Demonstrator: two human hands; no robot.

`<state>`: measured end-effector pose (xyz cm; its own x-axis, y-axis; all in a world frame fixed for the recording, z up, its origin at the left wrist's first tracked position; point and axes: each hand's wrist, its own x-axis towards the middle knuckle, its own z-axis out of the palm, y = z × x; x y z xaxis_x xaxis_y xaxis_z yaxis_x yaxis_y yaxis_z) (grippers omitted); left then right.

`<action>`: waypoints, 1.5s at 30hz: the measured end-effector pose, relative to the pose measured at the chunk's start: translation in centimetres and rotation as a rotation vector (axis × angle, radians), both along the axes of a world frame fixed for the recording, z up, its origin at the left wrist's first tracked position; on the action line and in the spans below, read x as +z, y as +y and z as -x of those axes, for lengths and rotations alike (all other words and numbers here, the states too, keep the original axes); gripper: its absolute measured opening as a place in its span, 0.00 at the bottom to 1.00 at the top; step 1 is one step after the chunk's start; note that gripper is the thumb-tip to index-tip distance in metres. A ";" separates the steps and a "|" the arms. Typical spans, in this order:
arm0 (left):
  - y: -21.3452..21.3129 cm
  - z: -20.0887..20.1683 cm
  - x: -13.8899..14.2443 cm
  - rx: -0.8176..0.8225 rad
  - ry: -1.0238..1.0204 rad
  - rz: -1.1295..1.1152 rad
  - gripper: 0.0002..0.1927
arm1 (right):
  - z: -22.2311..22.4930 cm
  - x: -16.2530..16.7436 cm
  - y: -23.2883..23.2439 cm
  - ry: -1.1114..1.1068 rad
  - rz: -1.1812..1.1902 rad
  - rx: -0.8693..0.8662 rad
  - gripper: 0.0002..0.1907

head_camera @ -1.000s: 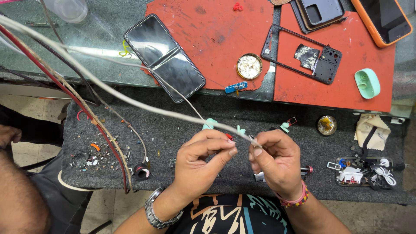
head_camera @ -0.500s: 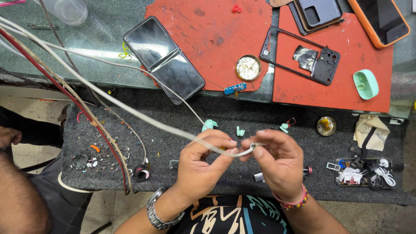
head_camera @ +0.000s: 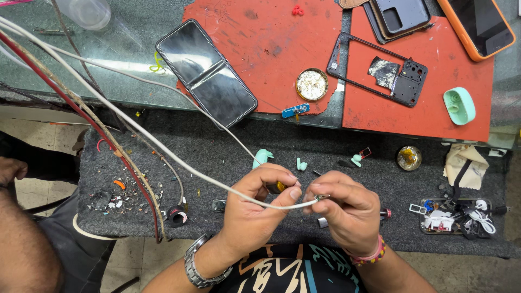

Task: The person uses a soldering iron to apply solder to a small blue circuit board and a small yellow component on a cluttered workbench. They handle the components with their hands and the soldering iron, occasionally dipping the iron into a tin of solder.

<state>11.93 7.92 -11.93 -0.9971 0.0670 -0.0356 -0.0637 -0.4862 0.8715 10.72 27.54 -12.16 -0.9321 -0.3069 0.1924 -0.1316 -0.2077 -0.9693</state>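
Single head-worn view, straight down, close over both hands at the workbench [head_camera: 347, 179]

Both hands, left hand [head_camera: 259, 209] and right hand [head_camera: 347, 210], pinch a white cable's [head_camera: 135, 130] metal plug [head_camera: 321, 197] above the near dark mat [head_camera: 304, 146].

Phone repair workbench: stripped phone frame [head_camera: 378, 69], folding phone [head_camera: 206, 73], red mats [head_camera: 260, 38].

Dark mat [head_camera: 228, 146] is open between the folding phone [head_camera: 206, 73] and the hands. Cable bundle [head_camera: 81, 103] blocks the left side; right side is cluttered, probably small parts [head_camera: 456, 214].
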 end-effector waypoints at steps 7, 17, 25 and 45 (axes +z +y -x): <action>0.2 -0.1 -0.1 -0.026 0.063 -0.045 0.05 | -0.1 0.2 -1.0 0.355 -0.403 -0.172 0.12; -0.4 0.1 -0.2 0.003 0.129 0.137 0.07 | -0.3 -0.6 -0.3 -0.052 -0.043 -0.007 0.13; -0.6 0.0 -0.1 0.010 0.257 0.238 0.08 | -1.0 -1.1 0.1 -0.216 0.116 -0.003 0.13; -0.6 0.3 0.6 0.097 0.471 0.378 0.14 | -0.4 -1.9 1.1 -0.520 0.289 0.116 0.10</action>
